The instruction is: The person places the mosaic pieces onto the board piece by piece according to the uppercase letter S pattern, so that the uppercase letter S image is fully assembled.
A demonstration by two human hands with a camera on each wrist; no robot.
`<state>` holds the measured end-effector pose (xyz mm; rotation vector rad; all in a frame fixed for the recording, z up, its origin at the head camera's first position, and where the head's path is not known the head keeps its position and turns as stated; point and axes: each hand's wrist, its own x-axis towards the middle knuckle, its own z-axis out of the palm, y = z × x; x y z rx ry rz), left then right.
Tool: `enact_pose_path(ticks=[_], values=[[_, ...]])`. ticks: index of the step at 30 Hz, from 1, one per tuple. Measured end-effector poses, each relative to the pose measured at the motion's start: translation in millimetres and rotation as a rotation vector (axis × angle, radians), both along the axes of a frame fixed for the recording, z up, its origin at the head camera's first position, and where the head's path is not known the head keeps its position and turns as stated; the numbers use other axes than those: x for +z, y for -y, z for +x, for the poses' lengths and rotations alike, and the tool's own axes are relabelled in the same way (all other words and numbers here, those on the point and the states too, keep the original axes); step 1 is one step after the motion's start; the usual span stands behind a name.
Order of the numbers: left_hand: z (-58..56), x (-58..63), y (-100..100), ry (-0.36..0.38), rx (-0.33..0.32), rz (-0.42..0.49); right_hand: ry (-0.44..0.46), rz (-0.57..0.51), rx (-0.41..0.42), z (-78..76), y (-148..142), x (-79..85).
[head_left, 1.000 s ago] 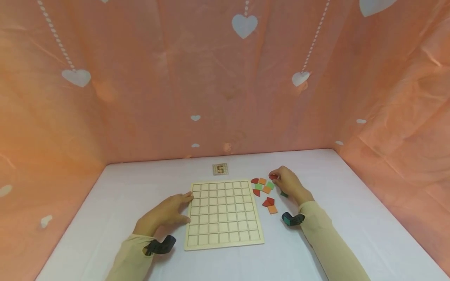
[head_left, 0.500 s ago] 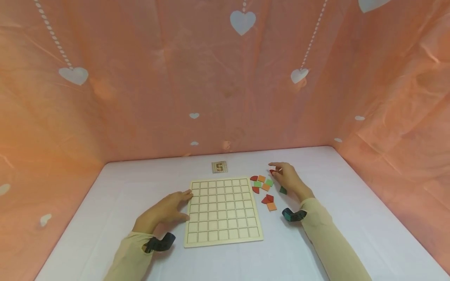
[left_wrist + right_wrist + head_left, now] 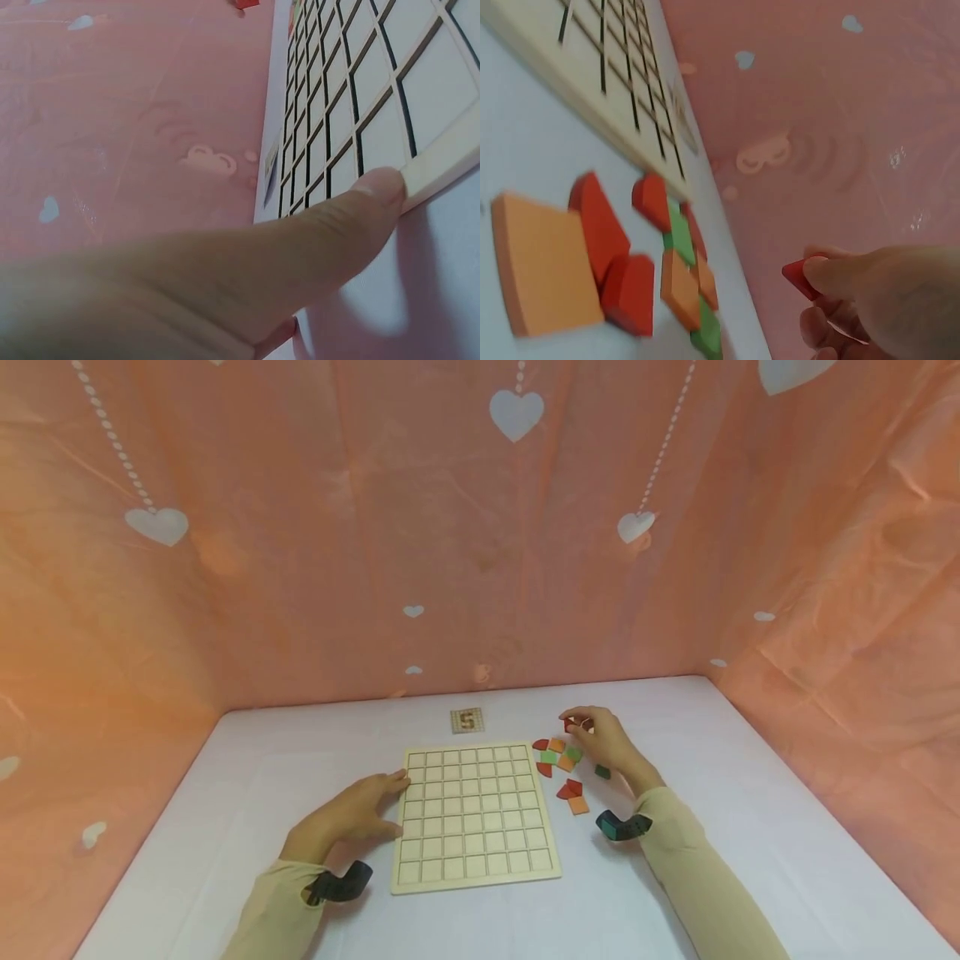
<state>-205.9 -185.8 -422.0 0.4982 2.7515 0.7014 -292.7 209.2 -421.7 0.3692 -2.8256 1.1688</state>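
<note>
A pale wooden board (image 3: 476, 814) with a square grid lies flat on the white table. My left hand (image 3: 348, 810) rests at its left edge; in the left wrist view the thumb (image 3: 379, 187) touches the rim. Between thumb and fingers, my right hand (image 3: 607, 739) pinches a small red tile (image 3: 800, 277), held just beyond the loose pieces. Those pieces lie right of the board: an orange square tile (image 3: 544, 262), red tiles (image 3: 600, 225) with curved or slanted edges, and light green tiles (image 3: 679, 238). Part of the held tile is hidden by the fingers.
A small card (image 3: 467, 721) with a figure like an S or 5 on a grid lies behind the board. One dark green tile (image 3: 602, 772) sits apart, by the right wrist. An orange curtain (image 3: 360, 568) with white hearts surrounds the table's back and sides.
My right hand has lifted the red tile from beside the pile and shifted a little left with it. The left hand stays at the board's edge.
</note>
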Motion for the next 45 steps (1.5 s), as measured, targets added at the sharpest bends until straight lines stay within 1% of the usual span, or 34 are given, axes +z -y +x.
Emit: enact_pose_path(ticks=[5, 10, 15, 20, 22, 25, 28, 33, 40, 45], values=[[-0.4, -1.1, 2.3, -0.007, -0.013, -0.002, -0.031, -0.063, 0.088, 1.8, 6.4, 2.6], [-1.6, -3.2, 6.1, -0.002, -0.014, 0.007, 0.021, -0.16, 0.153, 6.1, 17.6, 8.5], [-1.9, -3.9, 8.3, 0.004, 0.004, 0.0, 0.112, -0.212, 0.159, 8.3, 34.0, 13.5], [-0.2, -3.2, 7.3, 0.012, 0.021, 0.0, 0.126, -0.264, 0.167, 8.5, 48.3, 19.4], [0.4, -2.9, 6.7, 0.011, 0.022, 0.005, 0.117, -0.271, 0.171, 9.1, 52.3, 20.3], [1.0, -2.6, 5.9, 0.014, 0.024, 0.01, 0.138, -0.283, 0.177, 11.0, 57.7, 19.3], [0.6, -2.4, 5.0, 0.015, 0.021, 0.005, 0.144, -0.279, 0.205, 13.0, 63.4, 16.3], [-0.3, -1.8, 3.3, 0.022, 0.017, 0.01, 0.115, -0.288, 0.269, 14.4, 71.7, 9.6], [-0.1, -1.0, 1.8, 0.026, 0.014, 0.02, 0.143, -0.292, 0.295, 14.9, 82.1, -0.2], [0.5, 0.4, 1.7, 0.027, 0.024, 0.01, 0.135, -0.268, 0.342, 13.8, 91.3, -1.5]])
